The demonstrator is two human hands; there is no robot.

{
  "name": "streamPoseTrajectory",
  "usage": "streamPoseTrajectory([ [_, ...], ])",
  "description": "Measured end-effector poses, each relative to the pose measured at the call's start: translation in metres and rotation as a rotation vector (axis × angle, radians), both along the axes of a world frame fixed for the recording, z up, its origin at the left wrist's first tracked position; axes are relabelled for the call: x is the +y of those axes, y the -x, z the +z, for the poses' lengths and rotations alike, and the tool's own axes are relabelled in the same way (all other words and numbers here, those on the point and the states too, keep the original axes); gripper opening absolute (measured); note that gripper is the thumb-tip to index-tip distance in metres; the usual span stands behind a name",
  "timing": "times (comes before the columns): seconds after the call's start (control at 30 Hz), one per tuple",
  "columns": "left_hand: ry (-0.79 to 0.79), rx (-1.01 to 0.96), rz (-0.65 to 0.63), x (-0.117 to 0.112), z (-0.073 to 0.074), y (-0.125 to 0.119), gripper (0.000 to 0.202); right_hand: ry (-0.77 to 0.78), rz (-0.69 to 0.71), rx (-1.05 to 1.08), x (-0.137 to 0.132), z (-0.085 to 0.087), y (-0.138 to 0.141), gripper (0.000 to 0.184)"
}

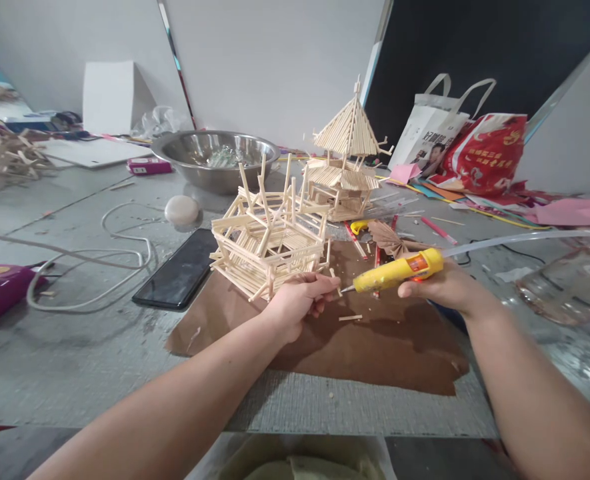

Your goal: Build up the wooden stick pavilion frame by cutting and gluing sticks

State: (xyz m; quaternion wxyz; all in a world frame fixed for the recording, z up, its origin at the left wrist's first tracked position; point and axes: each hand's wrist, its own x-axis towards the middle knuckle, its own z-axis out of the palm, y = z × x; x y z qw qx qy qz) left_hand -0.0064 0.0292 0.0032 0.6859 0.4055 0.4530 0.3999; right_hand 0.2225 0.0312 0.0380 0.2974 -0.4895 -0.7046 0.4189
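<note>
Above the brown paper [375,360], the left hand [299,300] is nearly closed, thumb and fingers pinching a short stick [333,273], while the right hand [447,287] curls round a yellow glue gun [399,272] aimed at it (whether the tip touches, I cannot tell); a slip could burn that pinching hand. Just beyond, the open stick frame [269,250] could loosen if the left wrist knocked it, with the roofed stick tower [347,133] behind.

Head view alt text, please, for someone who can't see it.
The right hand holds a yellow glue gun, its tip by a small stick in the left hand. An open stick model stands on brown paper just beyond the left hand. Behind are a roofed model and a steel bowl.
</note>
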Motion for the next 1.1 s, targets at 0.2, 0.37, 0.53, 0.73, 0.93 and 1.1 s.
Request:
streamPoseTrajectory([
  [0.2,-0.002,-0.005,0.000,0.0002,-0.0008,-0.0002,0.021,0.000,0.003,0.003,0.0020,-0.0038,-0.0027,0.025],
  [0.37,-0.005,-0.006,-0.006,0.0004,-0.0014,-0.0001,0.022,0.014,-0.003,-0.013,0.0032,-0.0056,-0.0048,0.026],
  [0.53,-0.008,-0.007,-0.014,0.0004,-0.0020,0.0005,0.022,0.015,-0.005,-0.039,0.0026,-0.0040,-0.0042,0.027],
  [0.73,-0.005,-0.012,-0.018,0.0007,-0.0018,0.0004,0.021,0.010,0.004,-0.022,0.0022,-0.0036,-0.0035,0.027],
  [0.93,-0.005,-0.011,-0.010,0.0001,-0.0008,0.0000,0.021,0.001,0.008,-0.040,0.0031,-0.0058,-0.0057,0.028],
  [1.1,0.001,-0.014,-0.014,-0.0002,-0.0015,0.0003,0.021,-0.001,0.015,-0.053,0.0028,-0.0046,-0.0052,0.025],
])
